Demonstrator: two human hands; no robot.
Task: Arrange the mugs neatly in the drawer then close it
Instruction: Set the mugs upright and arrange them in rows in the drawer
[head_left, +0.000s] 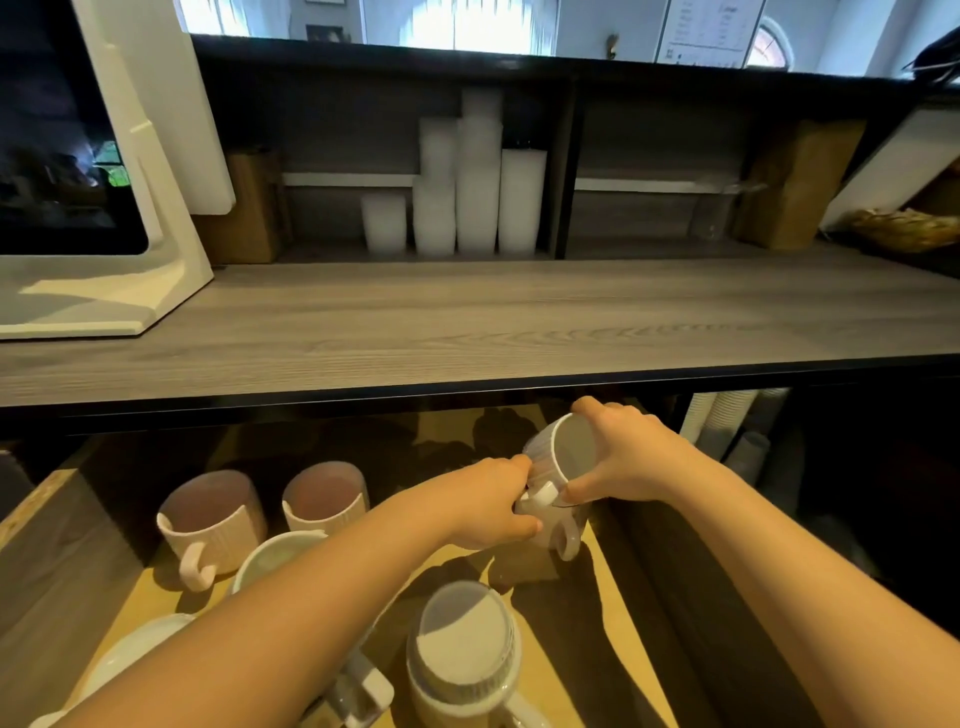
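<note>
The open drawer with a pale wooden floor fills the lower part of the head view. My right hand grips the rim of a white ribbed mug, tilted and raised at the drawer's back right. My left hand is closed around another white mug just under it, handle facing me. Two pink ribbed mugs stand upright at the back left. A white mug sits in front of them, partly under my left forearm. One grey-white mug stands near the front.
A grey wooden counter overhangs the drawer's back. A white machine stands on it at left. Stacks of plastic cups fill the shelf behind. Paper cup stacks lie right of the drawer. More white crockery sits at the front left.
</note>
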